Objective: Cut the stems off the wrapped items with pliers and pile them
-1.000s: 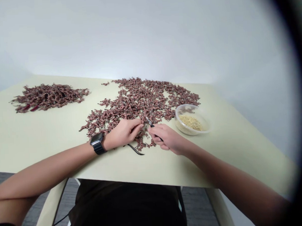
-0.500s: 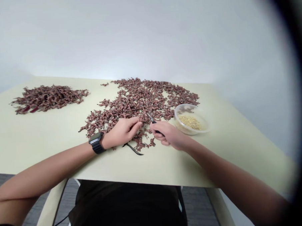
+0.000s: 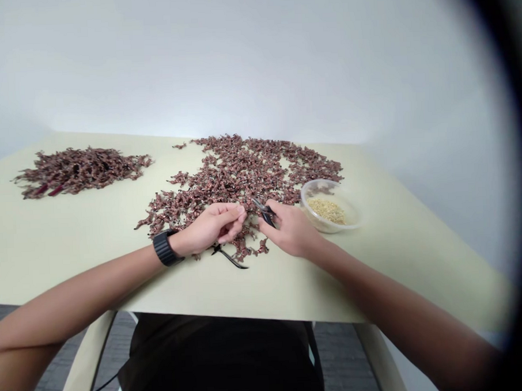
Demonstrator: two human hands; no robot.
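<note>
Two hands work close together over the table. R hand (image 3: pixel 291 230) is closed round small black-handled snips (image 3: pixel 267 214), fingers wrapped on the handles, metal tips pointing up & left twd the other hand; how far the blades are open is too small to tell. L hand (image 3: pixel 212 224) is curled, fingertips (image 3: pixel 239 208) & thumb pinched together just beside the snips' tips, not clearly touching them. Whether anything's in that pinch, can't tell: hidden/too small.

Both hands sit over the lower edge of a wide, loose spread of reddish-brown dried plant bits (image 3: pixel 243 173), some of them right under & around the fingers. A thin curved black item (image 3: pixel 229 258) lies on the table just below L hand, partly among the bits. A black-band smartwatch (image 3: pixel 164 247) is on L wrist.

Further out, a clear plastic bowl (image 3: pixel 330 215) of pale yellow grains (image 3: pixel 331 211) stands just right of R hand, at the edge of the spread. A 2nd, denser heap of the same reddish-brown bits (image 3: pixel 78 172) sits far left, well apart from the spread. All of it is on a pale cream table (image 3: pixel 64 250). Person's dark shirt (image 3: pixel 216 359) shows below the table edge.
</note>
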